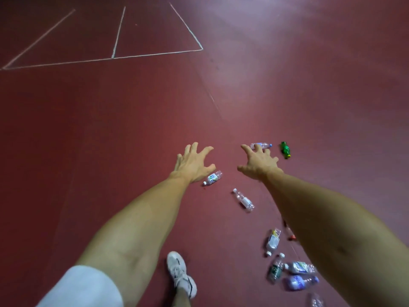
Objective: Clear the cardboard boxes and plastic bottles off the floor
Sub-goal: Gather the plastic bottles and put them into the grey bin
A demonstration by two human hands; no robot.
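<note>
**A:** ok, going left to right. The left hand [192, 165] is spread wide and holding nothing, out over the red floor [110, 129]. Just under its thumb in the shot there's a labelled bottle [213, 177] lying on its side. A bit nearer to me is a clear bottle [243, 200], also lying flat.

**B:** and the other hand?

**A:** The right hand [260, 162] is the same deal, fingers splayed and empty. Its fingertips overlap a blue-capped bottle [262, 145], but I can't tell if they actually touch it. There's a green bottle [285, 150] just beside that one. Then there's a pile of bottles [296, 267] at bottom right, by the right forearm.

**B:** they all look empty, so I'd guess super light and crinkly. Thin walls like that will dent if you squeeze hard.

**A:** yeah, and being round and smooth, they'll probably roll or skitter off when nudged. I'd wrap my fingers round the middle, over the label where there's a bit more grip. Or pinch the neck under the cap, since that's the stiff part. Going by the necks should also let you carry a few per hand.
</note>
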